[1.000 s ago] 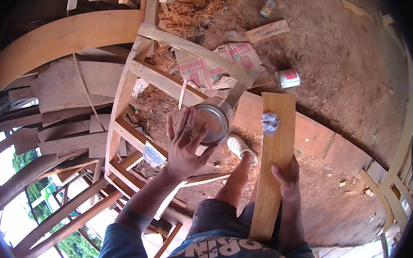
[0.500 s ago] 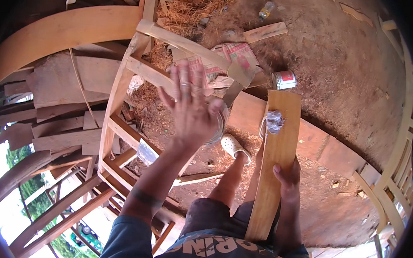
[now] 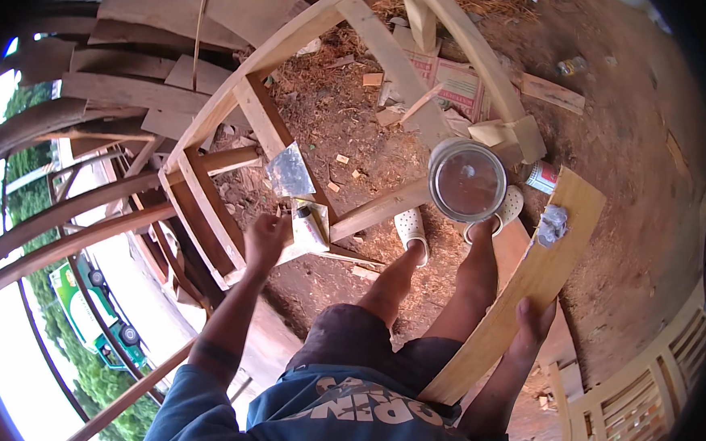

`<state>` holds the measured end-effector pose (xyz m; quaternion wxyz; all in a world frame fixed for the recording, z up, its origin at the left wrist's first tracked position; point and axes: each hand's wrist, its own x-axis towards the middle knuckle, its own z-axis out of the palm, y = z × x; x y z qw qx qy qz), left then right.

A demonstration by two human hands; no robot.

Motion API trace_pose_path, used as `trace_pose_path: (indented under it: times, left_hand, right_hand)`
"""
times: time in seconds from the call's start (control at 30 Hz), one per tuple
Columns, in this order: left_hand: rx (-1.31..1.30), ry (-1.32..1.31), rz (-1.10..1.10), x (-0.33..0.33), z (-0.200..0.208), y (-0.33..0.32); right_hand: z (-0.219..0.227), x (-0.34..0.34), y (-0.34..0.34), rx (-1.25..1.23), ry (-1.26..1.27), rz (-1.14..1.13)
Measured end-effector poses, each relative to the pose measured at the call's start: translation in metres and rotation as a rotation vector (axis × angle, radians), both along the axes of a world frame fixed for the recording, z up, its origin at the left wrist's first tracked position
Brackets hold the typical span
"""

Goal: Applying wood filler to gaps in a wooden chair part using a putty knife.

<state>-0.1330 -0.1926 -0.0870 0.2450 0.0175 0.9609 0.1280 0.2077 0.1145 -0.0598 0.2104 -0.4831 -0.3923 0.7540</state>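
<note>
Two hands at work, one seated person. Left hand [image 3: 265, 238]: now lowered from in front of the round tin to the low rail of the unfinished chair frame [image 3: 210, 179], fingers curled at a small pale tube [image 3: 308, 227] lying there; whether it is already gripped cannot be told. Half a second ago this hand was raised and spread wide near the tin; the reach has changed target, so the tube appears to be the item wanted next, probably glue or filler for the board. Right hand [image 3: 531, 324]: closed around the edge of a long pale wooden board [image 3: 527, 288], which leans across the right knee and runs up toward the ground ahead, held as before. Crumpled grey scrap [image 3: 552, 225]: resting near the board's upper end. Round tin [image 3: 467, 180]: open, metal, standing on a rail at the frame's right side, just above the right foot. Sandpaper sheet [image 3: 290, 170]: draped over a rail above the tube. Small can [image 3: 542, 176]: on the dirt beside the board's top corner.
</note>
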Motion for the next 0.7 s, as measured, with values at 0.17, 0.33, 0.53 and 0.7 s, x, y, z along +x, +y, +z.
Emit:
trace_pose_path:
  times: [0.17,0.33,0.53,0.7]
  left_hand:
    - [0.003,0.046,-0.071,0.049,-0.039,0.01]
    - [0.097,0.086,0.07,0.052,-0.045,-0.007]
    - [0.27,0.169,0.385,0.072,-0.015,-0.057]
    - [0.205,0.099,0.631,0.119,-0.013,-0.114]
  right_hand:
    - [0.044,-0.049,-0.017,0.047,-0.029,0.179]
    - [0.017,-0.126,-0.037,0.227,0.039,0.992]
    - [-0.053,-0.23,-0.111,0.293,0.094,1.33]
    - [-0.09,-0.268,-0.143,0.543,0.068,1.473]
